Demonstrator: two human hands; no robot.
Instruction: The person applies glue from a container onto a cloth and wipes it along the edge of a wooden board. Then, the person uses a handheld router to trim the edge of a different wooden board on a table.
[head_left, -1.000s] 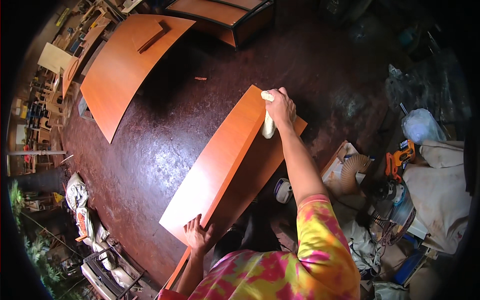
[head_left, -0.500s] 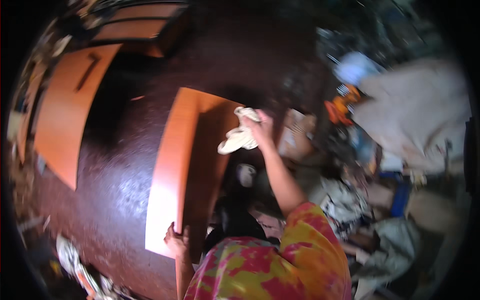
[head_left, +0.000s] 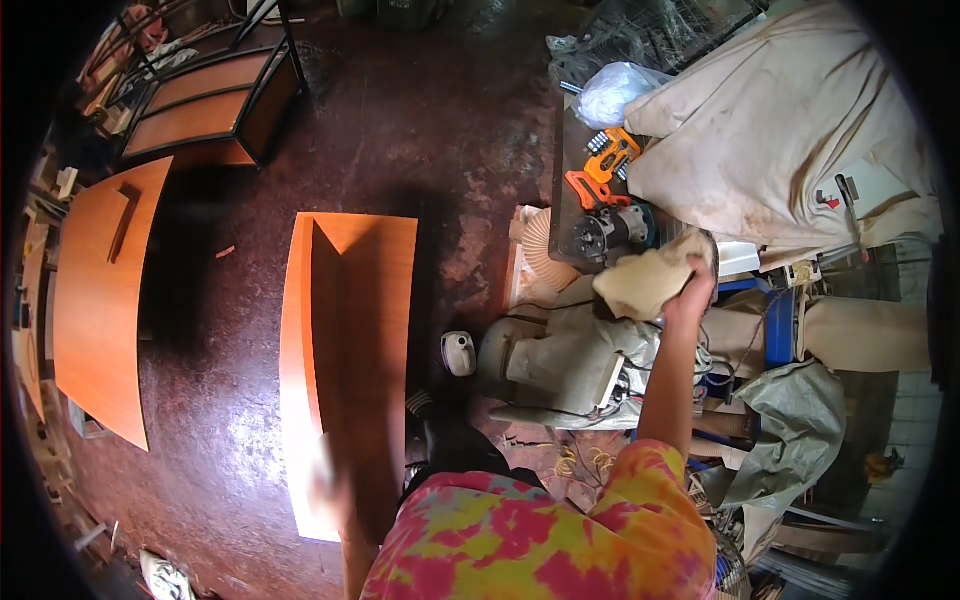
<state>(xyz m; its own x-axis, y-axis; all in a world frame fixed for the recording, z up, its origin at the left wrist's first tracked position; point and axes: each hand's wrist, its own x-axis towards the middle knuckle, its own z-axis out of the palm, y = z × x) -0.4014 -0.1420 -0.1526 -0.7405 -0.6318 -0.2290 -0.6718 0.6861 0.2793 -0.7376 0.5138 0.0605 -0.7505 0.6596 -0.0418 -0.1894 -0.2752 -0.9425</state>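
My right hand (head_left: 692,290) is closed on a cream cloth (head_left: 638,287), held out to the right over a covered machine. Beyond the cloth, a power tool with a dark round body (head_left: 602,236) lies close by. My left hand (head_left: 328,490) is at the near end of an orange wood-grain panel piece (head_left: 385,290), on its left side. That hand is smeared by motion, so its fingers cannot be made out. The piece has a broad board and a narrower one joined along its length, and it stands in front of me to the left.
Another orange board (head_left: 100,310) is at the left, with a dark-framed orange piece (head_left: 200,105) behind it. A white plastic container (head_left: 458,354) stands on the dark red floor. At right are orange clamps (head_left: 605,165), a draped beige sheet (head_left: 760,130) and a grey-covered machine (head_left: 560,370).
My right hand has carried the cloth off the panel's far end and out to the right. The view has turned right. My left hand stays by the near end, now blurred.
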